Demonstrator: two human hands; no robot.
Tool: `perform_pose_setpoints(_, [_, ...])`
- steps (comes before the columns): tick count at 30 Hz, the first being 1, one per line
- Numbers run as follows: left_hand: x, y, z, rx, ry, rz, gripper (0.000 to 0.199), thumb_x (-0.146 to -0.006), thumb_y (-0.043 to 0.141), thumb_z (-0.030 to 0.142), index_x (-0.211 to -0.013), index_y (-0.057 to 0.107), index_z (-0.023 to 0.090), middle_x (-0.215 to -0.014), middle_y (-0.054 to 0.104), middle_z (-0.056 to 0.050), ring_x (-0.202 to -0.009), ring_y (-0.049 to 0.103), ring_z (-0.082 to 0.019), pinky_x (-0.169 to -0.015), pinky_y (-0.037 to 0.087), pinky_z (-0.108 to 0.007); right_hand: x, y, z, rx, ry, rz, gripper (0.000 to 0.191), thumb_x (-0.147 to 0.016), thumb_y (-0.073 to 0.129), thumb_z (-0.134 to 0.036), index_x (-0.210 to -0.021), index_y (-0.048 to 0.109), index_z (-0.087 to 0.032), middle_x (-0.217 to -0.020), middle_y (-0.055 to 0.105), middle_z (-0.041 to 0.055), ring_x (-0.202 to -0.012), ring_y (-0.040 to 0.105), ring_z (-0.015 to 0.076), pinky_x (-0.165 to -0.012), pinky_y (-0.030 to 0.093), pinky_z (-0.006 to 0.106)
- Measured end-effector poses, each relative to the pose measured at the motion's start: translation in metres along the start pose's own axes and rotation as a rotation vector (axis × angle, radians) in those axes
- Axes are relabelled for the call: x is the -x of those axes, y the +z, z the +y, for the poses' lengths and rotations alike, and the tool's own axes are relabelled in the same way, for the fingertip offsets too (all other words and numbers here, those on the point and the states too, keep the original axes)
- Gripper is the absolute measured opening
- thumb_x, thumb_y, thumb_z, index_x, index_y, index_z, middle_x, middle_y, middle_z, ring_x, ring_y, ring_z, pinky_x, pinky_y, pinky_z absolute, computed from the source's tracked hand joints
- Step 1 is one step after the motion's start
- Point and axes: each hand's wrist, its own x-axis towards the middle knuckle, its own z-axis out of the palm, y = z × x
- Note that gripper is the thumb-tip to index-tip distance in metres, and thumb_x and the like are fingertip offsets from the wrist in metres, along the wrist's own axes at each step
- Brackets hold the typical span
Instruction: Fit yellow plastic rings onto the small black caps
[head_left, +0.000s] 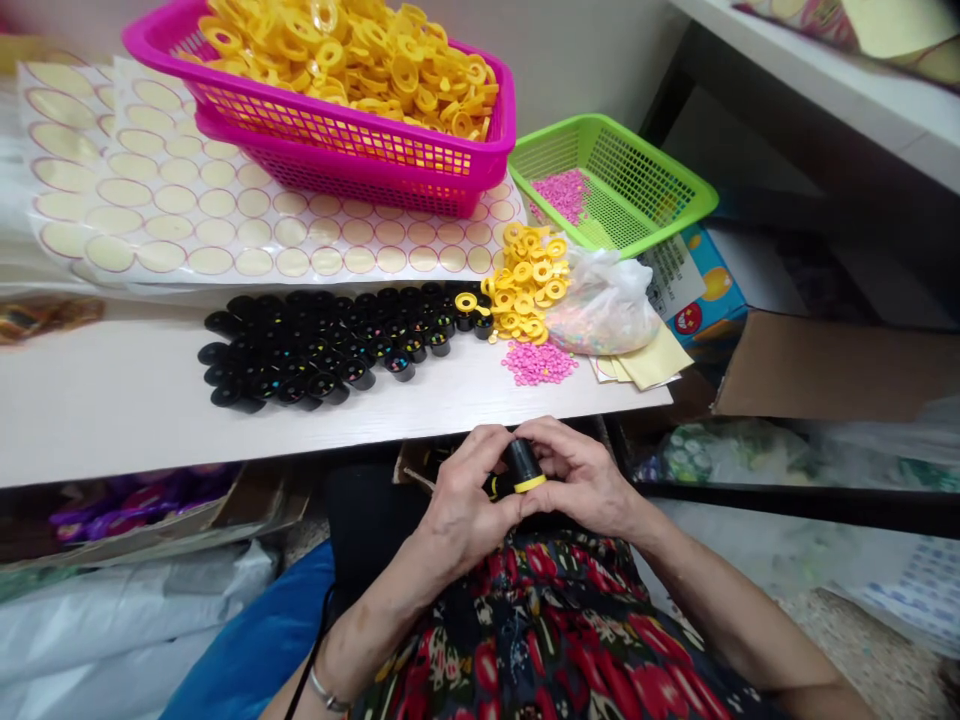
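Over my lap, just off the table's front edge, both hands hold one small black cup with a yellow ring cap (pixel 524 466), its yellow end toward me. My left hand (pixel 466 490) closes on it from the left, and my right hand (pixel 581 475) grips it from the right, thumbs near the yellow rim. On the table ahead stand many black cups (pixel 322 345), some with coloured bits inside. A yellow ring cap (pixel 466 302) lies on the cups at their right end. Beside them are a pile of yellow ring caps (pixel 529 280) and a heap of small pink pieces (pixel 538 363).
A magenta basket (pixel 360 150) full of yellow caps stands on sticker sheets (pixel 180 230) at the back. To its right is a green basket (pixel 637 215) with pink pieces. A plastic bag (pixel 607 305) sits near a cardboard box (pixel 825 370); a shelf (pixel 862 90) juts in upper right.
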Motion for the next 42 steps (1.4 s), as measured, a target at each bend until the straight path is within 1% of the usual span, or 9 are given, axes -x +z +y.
perform_pose_setpoints(6, [0.005, 0.005, 0.003, 0.013, 0.018, 0.011, 0.032, -0.066, 0.07, 0.027, -0.094, 0.061, 0.015, -0.083, 0.06, -0.005, -0.075, 0.054, -0.016, -0.066, 0.046, -0.025, 0.004, 0.0, -0.005, 0.133, -0.031, -0.027, 0.039, -0.064, 0.074, -0.024, -0.099, 0.057, -0.019, -0.091, 0.046, 0.0033, -0.081, 0.05, 0.0133, -0.06, 0.048, 0.02])
perform_pose_setpoints(10, [0.008, 0.005, 0.0, -0.002, 0.058, 0.021, 0.029, -0.066, 0.07, 0.028, -0.09, 0.062, 0.014, -0.079, 0.06, -0.005, -0.072, 0.054, -0.015, -0.065, 0.045, -0.026, 0.006, 0.007, -0.003, 0.204, -0.06, 0.029, 0.034, -0.062, 0.074, -0.028, -0.089, 0.059, -0.016, -0.081, 0.045, 0.0014, -0.072, 0.046, 0.0108, -0.051, 0.042, 0.017])
perform_pose_setpoints(14, [0.007, 0.006, -0.007, -0.015, 0.02, 0.007, 0.027, -0.067, 0.069, 0.032, -0.086, 0.063, 0.014, -0.071, 0.058, -0.003, -0.063, 0.051, -0.013, -0.057, 0.043, -0.024, 0.004, 0.01, 0.005, 0.073, 0.063, 0.081, 0.035, -0.061, 0.074, -0.03, -0.089, 0.058, -0.016, -0.08, 0.043, -0.0004, -0.063, 0.044, 0.007, -0.048, 0.038, 0.016])
perform_pose_setpoints(21, [0.007, 0.008, -0.005, -0.039, -0.019, 0.027, 0.032, -0.067, 0.067, 0.026, -0.096, 0.064, 0.015, -0.075, 0.06, -0.004, -0.063, 0.051, -0.011, -0.056, 0.044, -0.022, 0.001, 0.003, 0.004, -0.158, 0.249, -0.016, 0.052, -0.058, 0.075, -0.027, -0.103, 0.053, -0.017, -0.077, 0.053, -0.001, -0.066, 0.05, 0.0095, -0.056, 0.042, 0.021])
perform_pose_setpoints(28, [0.009, 0.012, -0.013, -0.022, -0.188, 0.013, 0.024, -0.06, 0.072, 0.026, -0.08, 0.068, 0.014, -0.062, 0.052, 0.001, -0.051, 0.044, -0.007, -0.045, 0.037, -0.019, -0.001, 0.013, 0.011, -0.107, 0.267, 0.081, 0.026, -0.064, 0.071, -0.029, -0.083, 0.061, -0.014, -0.064, 0.053, -0.0029, -0.058, 0.047, 0.0079, -0.053, 0.04, 0.02])
perform_pose_setpoints(31, [0.006, 0.011, -0.022, 0.054, -0.28, 0.002, 0.037, -0.058, 0.075, 0.031, -0.091, 0.066, 0.015, -0.069, 0.054, 0.0, -0.053, 0.045, -0.007, -0.046, 0.039, -0.018, -0.008, 0.016, 0.016, -0.288, 0.306, 0.197, 0.027, -0.061, 0.074, -0.031, -0.078, 0.061, -0.013, -0.064, 0.056, -0.0018, -0.057, 0.052, 0.0087, -0.052, 0.043, 0.02])
perform_pose_setpoints(35, [-0.003, 0.003, -0.022, 0.072, -0.178, -0.007, 0.07, -0.048, 0.082, 0.033, -0.112, 0.058, 0.022, -0.097, 0.054, -0.004, -0.066, 0.048, -0.009, -0.058, 0.046, -0.024, -0.015, 0.012, 0.009, -0.467, 0.453, 0.252, 0.034, -0.058, 0.076, -0.038, -0.072, 0.06, -0.012, -0.063, 0.058, -0.0006, -0.049, 0.054, 0.0086, -0.045, 0.047, 0.021])
perform_pose_setpoints(38, [-0.009, 0.0, -0.017, 0.082, -0.115, -0.058, 0.049, -0.054, 0.079, 0.029, -0.101, 0.066, 0.022, -0.095, 0.054, -0.005, -0.077, 0.05, -0.013, -0.066, 0.045, -0.026, -0.016, 0.009, 0.004, -0.516, 0.445, 0.231, 0.035, -0.058, 0.076, -0.04, -0.069, 0.061, -0.01, -0.062, 0.056, -0.0007, -0.049, 0.053, 0.0069, -0.045, 0.049, 0.02])
perform_pose_setpoints(42, [-0.012, 0.005, -0.016, 0.14, -0.141, -0.009, 0.028, -0.061, 0.075, 0.027, -0.088, 0.069, 0.018, -0.081, 0.058, -0.004, -0.08, 0.053, -0.016, -0.071, 0.044, -0.028, -0.011, 0.009, 0.01, -0.486, 0.422, 0.169, 0.042, -0.071, 0.063, -0.051, -0.076, 0.061, -0.009, -0.059, 0.055, 0.0011, -0.048, 0.054, 0.0083, -0.046, 0.05, 0.021])
